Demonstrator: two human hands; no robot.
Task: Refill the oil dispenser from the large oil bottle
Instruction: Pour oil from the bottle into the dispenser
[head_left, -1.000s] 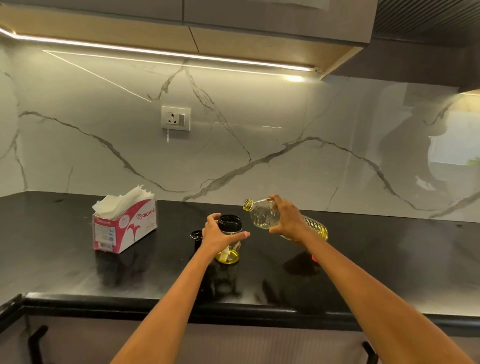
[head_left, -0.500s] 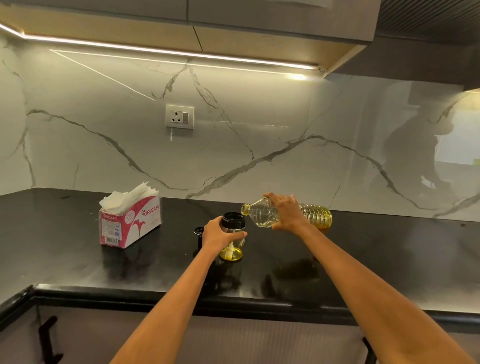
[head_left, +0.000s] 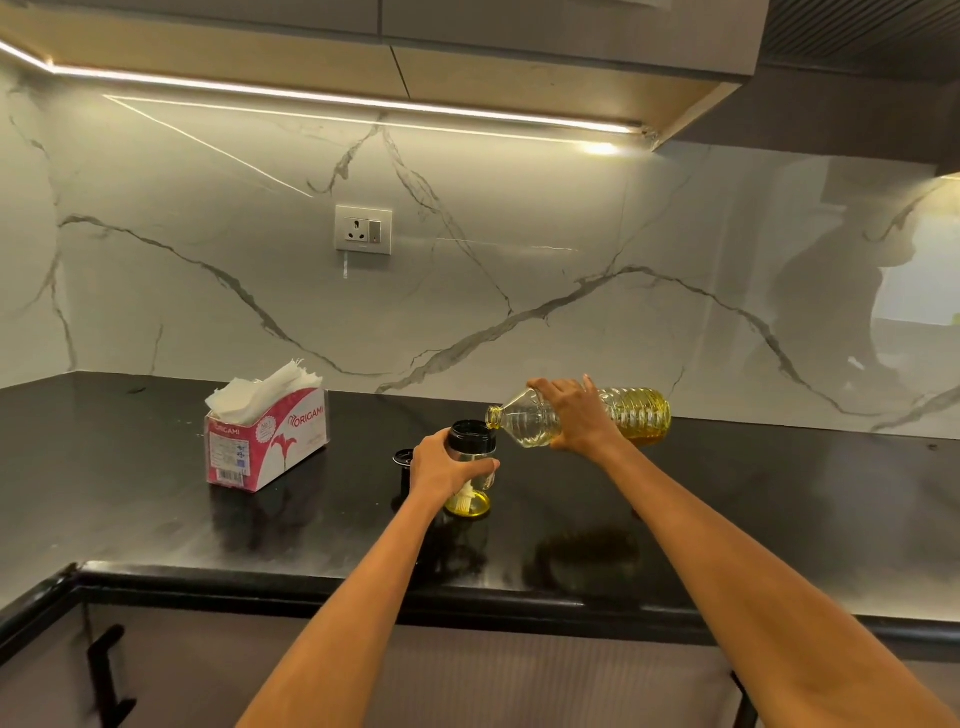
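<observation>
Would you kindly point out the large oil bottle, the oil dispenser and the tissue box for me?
large oil bottle (head_left: 636, 415), head view, on its ribbed, oil-filled body.
oil dispenser (head_left: 471, 435), head view, on its black collar.
tissue box (head_left: 283, 447), head view, on its pink front side.

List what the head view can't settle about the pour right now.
- Oil stream: bottle mouth sits at the dispenser rim, but any flow is too thin to see.
- Dispenser fill level: left hand covers most of the glass.
- Small black cap behind the dispenser: mostly hidden by the left hand.
- Bottle label: right hand covers the middle.
</observation>
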